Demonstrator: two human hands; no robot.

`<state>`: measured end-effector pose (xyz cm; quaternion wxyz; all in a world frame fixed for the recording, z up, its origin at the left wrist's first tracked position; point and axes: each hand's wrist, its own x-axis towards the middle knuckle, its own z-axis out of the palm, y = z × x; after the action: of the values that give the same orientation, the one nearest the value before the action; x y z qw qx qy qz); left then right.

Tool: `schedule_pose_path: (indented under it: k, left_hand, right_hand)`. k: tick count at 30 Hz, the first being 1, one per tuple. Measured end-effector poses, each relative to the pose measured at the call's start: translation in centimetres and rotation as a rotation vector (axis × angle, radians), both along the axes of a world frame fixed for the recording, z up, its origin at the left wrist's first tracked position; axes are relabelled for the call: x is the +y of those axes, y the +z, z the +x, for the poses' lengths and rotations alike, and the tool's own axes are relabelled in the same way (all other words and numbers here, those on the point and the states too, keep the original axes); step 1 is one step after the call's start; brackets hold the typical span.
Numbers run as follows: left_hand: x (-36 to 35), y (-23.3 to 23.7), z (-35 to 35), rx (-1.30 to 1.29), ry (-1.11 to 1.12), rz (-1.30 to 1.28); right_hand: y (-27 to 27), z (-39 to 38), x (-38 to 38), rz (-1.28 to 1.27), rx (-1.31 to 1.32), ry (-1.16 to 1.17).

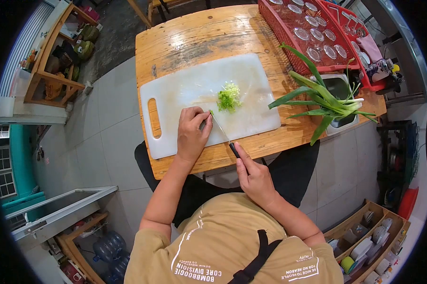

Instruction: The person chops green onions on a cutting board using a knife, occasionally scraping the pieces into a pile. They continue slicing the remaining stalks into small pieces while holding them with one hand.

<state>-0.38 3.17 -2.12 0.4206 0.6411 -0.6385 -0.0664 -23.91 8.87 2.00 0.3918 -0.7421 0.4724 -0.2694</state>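
My left hand [192, 131] is closed, its fingertips pressed on a short green onion piece [211, 112] at the front part of the white cutting board [175, 97]. In my right hand [256, 177] is the black handle of a knife [221, 127]. Its thin blade slants up and left over the board, with the tip close by my left fingertips. Just beyond the blade lies a small heap of chopped green onion [229, 97], pale at the back and greener at the front. My left fingers partly hide the piece they hold.
Whole green onions [324, 97] lie across a metal container [336, 81] at the wooden table's [199, 33] right edge. Behind them stands a red crate [282, 35] of upturned glasses, beside another red basket [376, 85]. A wooden shelf [48, 78] is at far left.
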Motion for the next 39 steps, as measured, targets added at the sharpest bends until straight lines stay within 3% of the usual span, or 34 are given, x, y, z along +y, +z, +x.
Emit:
schedule_pose_path:
  k: [5,22,31,39]
  left_hand:
    - [0.0,0.0,0.2,-0.015,-0.010,0.032]
    - [0.1,0.3,0.0,-0.029,0.009,0.030]
    - [0.1,0.6,-0.1,-0.065,-0.035,-0.004]
    - [0.2,0.4,0.0,-0.096,-0.032,-0.005]
  right_hand:
    - [0.0,-0.1,-0.4,0.033,0.013,0.007]
    - [-1.6,0.9,-0.6,-0.281,0.175,0.018]
    - [-0.7,-0.3,-0.9,-0.092,-0.022,-0.022]
    - [-0.9,-0.1,-0.2,-0.071,-0.019,-0.003]
